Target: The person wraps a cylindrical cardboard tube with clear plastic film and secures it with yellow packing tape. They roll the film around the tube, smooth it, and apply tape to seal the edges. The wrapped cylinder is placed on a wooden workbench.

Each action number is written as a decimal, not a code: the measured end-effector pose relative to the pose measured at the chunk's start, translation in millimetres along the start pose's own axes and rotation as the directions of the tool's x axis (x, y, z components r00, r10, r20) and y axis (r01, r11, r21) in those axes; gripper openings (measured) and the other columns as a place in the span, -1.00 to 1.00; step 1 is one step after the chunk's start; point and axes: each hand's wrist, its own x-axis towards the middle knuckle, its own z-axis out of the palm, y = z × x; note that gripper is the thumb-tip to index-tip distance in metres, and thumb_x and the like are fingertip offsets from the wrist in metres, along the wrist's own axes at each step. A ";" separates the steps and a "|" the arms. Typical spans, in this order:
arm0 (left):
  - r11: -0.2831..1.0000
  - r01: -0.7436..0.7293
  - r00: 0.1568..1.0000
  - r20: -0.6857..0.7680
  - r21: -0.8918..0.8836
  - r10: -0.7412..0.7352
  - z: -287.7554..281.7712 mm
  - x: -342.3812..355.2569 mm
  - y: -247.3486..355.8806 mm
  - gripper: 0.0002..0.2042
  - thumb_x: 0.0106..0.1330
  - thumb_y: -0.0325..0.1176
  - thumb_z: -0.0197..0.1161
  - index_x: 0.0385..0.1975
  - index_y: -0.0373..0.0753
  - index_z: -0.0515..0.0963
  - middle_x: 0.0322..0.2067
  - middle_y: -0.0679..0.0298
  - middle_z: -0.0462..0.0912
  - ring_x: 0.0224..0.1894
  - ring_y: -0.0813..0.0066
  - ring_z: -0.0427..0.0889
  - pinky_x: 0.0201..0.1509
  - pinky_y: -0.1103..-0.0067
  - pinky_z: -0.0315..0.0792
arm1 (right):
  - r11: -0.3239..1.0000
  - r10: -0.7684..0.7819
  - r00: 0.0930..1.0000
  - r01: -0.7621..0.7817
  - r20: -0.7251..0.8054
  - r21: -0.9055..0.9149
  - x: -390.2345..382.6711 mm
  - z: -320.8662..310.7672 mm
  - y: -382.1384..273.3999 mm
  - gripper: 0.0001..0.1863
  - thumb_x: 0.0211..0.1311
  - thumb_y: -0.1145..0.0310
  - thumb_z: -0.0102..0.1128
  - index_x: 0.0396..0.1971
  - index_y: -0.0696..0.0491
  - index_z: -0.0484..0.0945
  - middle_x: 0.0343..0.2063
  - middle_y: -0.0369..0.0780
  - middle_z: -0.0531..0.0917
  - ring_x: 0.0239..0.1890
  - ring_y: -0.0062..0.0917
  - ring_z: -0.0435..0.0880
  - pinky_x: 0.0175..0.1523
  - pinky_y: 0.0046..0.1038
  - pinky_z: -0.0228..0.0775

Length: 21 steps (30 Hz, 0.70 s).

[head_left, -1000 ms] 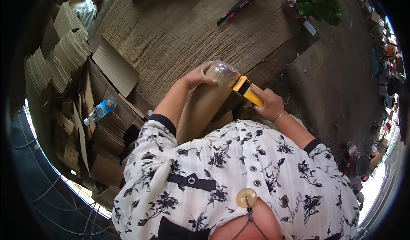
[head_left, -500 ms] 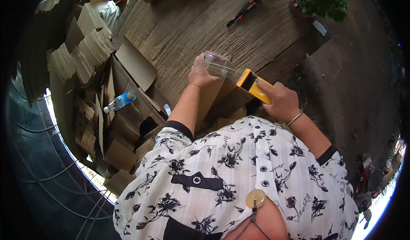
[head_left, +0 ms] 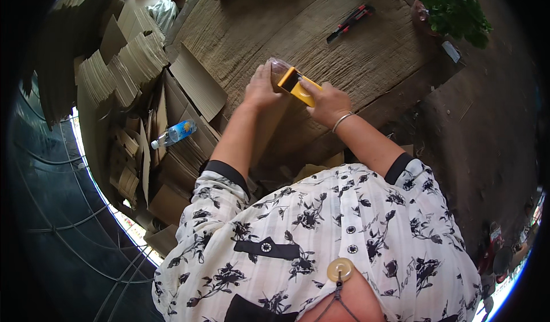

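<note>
My left hand (head_left: 263, 88) is closed on the upper end of a long tan cardboard piece (head_left: 272, 125), which slopes down toward my body. Clear plastic (head_left: 279, 66) shows at its far end, beside my fingertips. My right hand (head_left: 333, 105) grips a yellow-handled saw (head_left: 302, 94), with the thumb along the top. The handle is right up against the cardboard end, close to my left fingers. Its blade is hidden now; only the yellow handle with its dark inset shows.
On the worn wooden board (head_left: 258, 30) lies a red-and-black utility knife (head_left: 350, 22). Stacked cardboard (head_left: 137, 58) and a plastic bottle (head_left: 174, 134) are at left. A leafy plant (head_left: 452, 10) stands far right. Another person (head_left: 162, 12) is partly visible far left.
My right hand has pushed the saw leftward to the cardboard end, so its thin metal blade no longer shows. My left hand keeps its hold. The whole view has shifted slightly.
</note>
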 end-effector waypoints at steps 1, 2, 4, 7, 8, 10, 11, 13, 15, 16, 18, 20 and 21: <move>0.994 0.081 0.990 -0.125 0.071 -0.072 20.3 1.9 7.7 0.17 -0.04 0.18 0.54 0.57 -0.06 0.02 0.47 0.03 0.22 0.49 0.02 0.28 0.53 0.20 0.22 | 1.000 0.004 1.000 -0.004 0.001 0.004 6.5 -0.9 -11.9 -0.26 0.02 0.18 0.51 0.30 -0.47 0.52 -0.30 -0.18 0.60 -0.33 -0.23 0.73 -0.22 -0.19 0.63; 0.978 0.161 0.960 -0.249 0.131 -0.124 34.7 6.6 6.2 0.20 -0.07 0.26 0.52 0.57 -0.05 0.00 0.46 0.06 0.22 0.47 0.03 0.30 0.49 0.17 0.26 | 1.000 0.015 1.000 -0.015 -0.002 0.005 11.9 -2.1 -18.1 -0.26 0.02 0.18 0.52 0.30 -0.46 0.52 -0.29 -0.18 0.60 -0.33 -0.23 0.73 -0.22 -0.19 0.63; 0.984 0.165 0.965 -0.217 0.060 -0.149 27.9 3.9 8.2 0.19 -0.08 0.26 0.52 0.55 -0.04 0.02 0.45 0.07 0.22 0.44 0.03 0.32 0.45 0.14 0.30 | 0.999 -0.040 0.999 0.039 0.027 0.025 3.2 -16.8 -15.5 -0.26 0.02 0.17 0.53 0.31 -0.44 0.52 -0.29 -0.17 0.61 -0.33 -0.22 0.74 -0.22 -0.19 0.63; 0.993 0.096 0.982 -0.157 -0.061 -0.105 18.3 23.8 -7.7 0.19 -0.13 0.21 0.56 0.53 -0.06 0.05 0.41 0.07 0.28 0.44 0.03 0.33 0.46 0.19 0.32 | 0.999 -0.032 0.995 0.031 0.096 0.009 -21.0 -46.4 7.7 -0.27 0.06 0.19 0.49 0.32 -0.43 0.50 -0.25 -0.14 0.62 -0.28 -0.18 0.74 -0.17 -0.17 0.62; 0.994 0.075 0.991 -0.106 -0.081 -0.084 5.4 26.4 -6.8 0.20 -0.16 0.18 0.58 0.53 -0.08 0.06 0.39 0.06 0.31 0.44 0.02 0.34 0.48 0.23 0.32 | 0.999 0.040 0.987 -0.038 0.155 -0.015 -28.7 -47.1 22.3 -0.29 0.10 0.20 0.46 0.33 -0.41 0.49 -0.21 -0.11 0.62 -0.22 -0.14 0.73 -0.12 -0.16 0.61; 0.988 0.029 0.997 -0.069 -0.153 -0.040 -3.8 38.2 -25.8 0.20 -0.22 0.11 0.63 0.51 -0.12 0.11 0.37 0.05 0.35 0.44 0.02 0.34 0.50 0.28 0.31 | 0.993 0.113 0.968 -0.099 0.226 -0.071 -25.9 -38.3 29.5 -0.31 0.14 0.22 0.41 0.33 -0.39 0.48 -0.18 -0.08 0.63 -0.16 -0.11 0.73 -0.07 -0.16 0.60; 0.982 0.006 0.998 -0.053 -0.187 -0.016 -8.3 44.6 -35.4 0.20 -0.25 0.07 0.66 0.50 -0.14 0.14 0.36 0.04 0.37 0.44 0.01 0.34 0.51 0.31 0.31 | 0.991 0.113 0.964 -0.093 0.239 -0.093 -16.1 -27.9 30.0 -0.33 0.16 0.22 0.40 0.33 -0.39 0.48 -0.19 -0.08 0.63 -0.15 -0.12 0.73 -0.06 -0.17 0.60; 0.963 -0.019 1.000 -0.020 -0.269 0.014 -9.0 51.5 -52.9 0.19 -0.29 0.00 0.69 0.47 -0.17 0.19 0.36 0.03 0.38 0.44 0.03 0.35 0.51 0.32 0.31 | 0.982 0.155 0.946 -0.114 0.286 -0.153 9.0 -12.3 19.3 -0.38 0.21 0.24 0.35 0.32 -0.36 0.50 -0.18 -0.08 0.65 -0.11 -0.14 0.73 -0.01 -0.17 0.59; 0.932 -0.032 0.999 0.021 -0.360 0.042 -8.9 59.1 -60.6 0.14 -0.31 -0.08 0.71 0.42 -0.20 0.27 0.33 0.01 0.42 0.42 0.08 0.39 0.50 0.35 0.32 | 0.986 0.115 0.960 -0.080 0.257 -0.146 38.9 11.3 16.9 -0.36 0.15 0.24 0.35 0.30 -0.43 0.52 -0.25 -0.14 0.64 -0.21 -0.16 0.73 -0.09 -0.18 0.61; 0.920 -0.034 0.997 0.053 -0.390 0.059 -12.2 62.8 -59.3 0.13 -0.30 -0.08 0.71 0.42 -0.20 0.27 0.31 0.00 0.44 0.41 0.08 0.40 0.49 0.35 0.32 | 0.987 0.102 0.966 -0.067 0.239 -0.147 51.3 15.6 15.2 -0.34 0.13 0.24 0.36 0.30 -0.46 0.53 -0.28 -0.17 0.64 -0.26 -0.17 0.73 -0.12 -0.18 0.62; 0.891 -0.026 0.989 0.116 -0.452 0.088 -15.2 67.8 -61.1 0.11 -0.29 -0.08 0.71 0.40 -0.20 0.28 0.28 -0.01 0.47 0.38 0.09 0.44 0.49 0.37 0.32 | 0.985 0.087 0.960 -0.043 0.266 -0.164 68.9 17.8 12.1 -0.35 0.13 0.24 0.34 0.29 -0.45 0.54 -0.28 -0.18 0.65 -0.26 -0.16 0.73 -0.12 -0.17 0.61; 0.865 -0.024 0.977 0.170 -0.501 0.126 -6.4 68.0 -62.8 0.07 -0.25 -0.13 0.71 0.38 -0.23 0.29 0.22 0.05 0.53 0.33 0.18 0.49 0.45 0.42 0.34 | 0.986 0.090 0.948 -0.042 0.307 -0.161 61.0 9.7 14.9 -0.36 0.14 0.23 0.35 0.30 -0.42 0.53 -0.22 -0.15 0.65 -0.20 -0.16 0.73 -0.08 -0.17 0.60; 0.826 -0.002 0.964 0.219 -0.563 0.151 4.3 63.0 -59.4 0.06 -0.23 -0.15 0.71 0.38 -0.24 0.29 0.21 0.07 0.54 0.32 0.20 0.49 0.45 0.42 0.34 | 0.987 0.104 0.936 -0.054 0.337 -0.154 40.6 -6.6 16.8 -0.36 0.16 0.21 0.36 0.31 -0.39 0.52 -0.17 -0.12 0.65 -0.14 -0.17 0.73 -0.04 -0.17 0.60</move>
